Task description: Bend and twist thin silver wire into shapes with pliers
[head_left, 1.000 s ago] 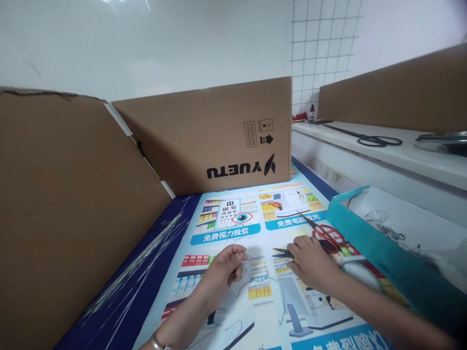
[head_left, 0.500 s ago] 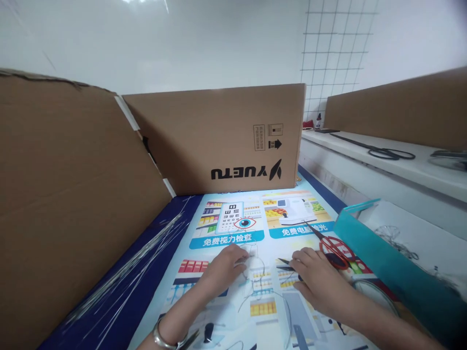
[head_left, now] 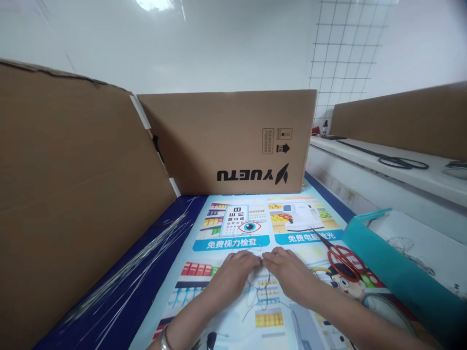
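My left hand (head_left: 239, 272) and my right hand (head_left: 288, 274) meet over the printed sheet, their fingertips pinched close together. Thin bent wire (head_left: 267, 287) emerges below the fingertips, and loose curving strands trail toward me. Both hands appear closed on this wire, though the exact grip is hidden by the fingers. Red-handled scissors (head_left: 346, 261) lie to the right of my right hand, blades pointing away and to the left.
A teal box (head_left: 401, 272) with tangled wire (head_left: 410, 253) inside stands at right. Long straight wires (head_left: 127, 272) lie on the blue surface at left. Cardboard panels (head_left: 226, 136) wall the back and left. Black scissors (head_left: 401, 162) rest on the white ledge (head_left: 368, 150).
My right hand has moved left to meet my left hand at the wire. The dark pointed tool at its fingers no longer shows. The view has shifted slightly.
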Motion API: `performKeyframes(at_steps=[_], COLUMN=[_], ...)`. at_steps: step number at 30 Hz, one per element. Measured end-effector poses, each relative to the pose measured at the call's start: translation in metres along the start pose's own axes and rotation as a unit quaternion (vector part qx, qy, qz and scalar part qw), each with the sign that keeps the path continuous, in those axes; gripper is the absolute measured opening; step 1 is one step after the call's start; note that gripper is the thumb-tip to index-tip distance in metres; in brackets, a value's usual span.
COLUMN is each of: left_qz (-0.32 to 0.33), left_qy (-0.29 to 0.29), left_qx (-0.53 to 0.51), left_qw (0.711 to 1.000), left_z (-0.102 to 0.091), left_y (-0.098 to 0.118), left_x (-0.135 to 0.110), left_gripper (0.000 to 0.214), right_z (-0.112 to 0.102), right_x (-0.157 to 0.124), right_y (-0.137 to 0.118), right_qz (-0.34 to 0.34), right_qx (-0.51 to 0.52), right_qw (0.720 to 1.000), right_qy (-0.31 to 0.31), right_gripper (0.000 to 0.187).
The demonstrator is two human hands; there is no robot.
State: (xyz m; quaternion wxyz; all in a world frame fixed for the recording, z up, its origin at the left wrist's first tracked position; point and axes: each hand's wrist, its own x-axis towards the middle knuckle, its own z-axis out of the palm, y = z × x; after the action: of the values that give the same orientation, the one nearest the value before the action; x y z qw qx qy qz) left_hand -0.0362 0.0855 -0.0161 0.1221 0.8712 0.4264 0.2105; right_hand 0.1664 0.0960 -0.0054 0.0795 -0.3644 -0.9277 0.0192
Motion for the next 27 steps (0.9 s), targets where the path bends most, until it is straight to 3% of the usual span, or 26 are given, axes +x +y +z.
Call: performKeyframes(at_steps=[9, 20, 27], left_qz=[-0.006, -0.019, -0.009], left_qy=[-0.020, -0.013, -0.019], left_qx=[0.003, 0.014, -0.030], left_qw=[1.000, 1.000, 0.999], left_z=[-0.001, -0.002, 0.003], left_y=[0.000, 0.000, -0.014], left_x=[-0.001, 0.000, -0.007], left_gripper=[0.036, 0.029, 0.032], right_z=[0.005, -0.008, -0.001], right_x=[-0.001, 0.000, -0.009], right_y=[0.007, 0.002, 0.002], right_qz=[-0.032, -0.045, -0.026], right_qx=[-0.021, -0.045, -0.020], right_qw=[0.999, 0.998, 0.999], right_qy=[-0.005, -0.030, -0.005], right_gripper=[0.047, 0.028, 0.038])
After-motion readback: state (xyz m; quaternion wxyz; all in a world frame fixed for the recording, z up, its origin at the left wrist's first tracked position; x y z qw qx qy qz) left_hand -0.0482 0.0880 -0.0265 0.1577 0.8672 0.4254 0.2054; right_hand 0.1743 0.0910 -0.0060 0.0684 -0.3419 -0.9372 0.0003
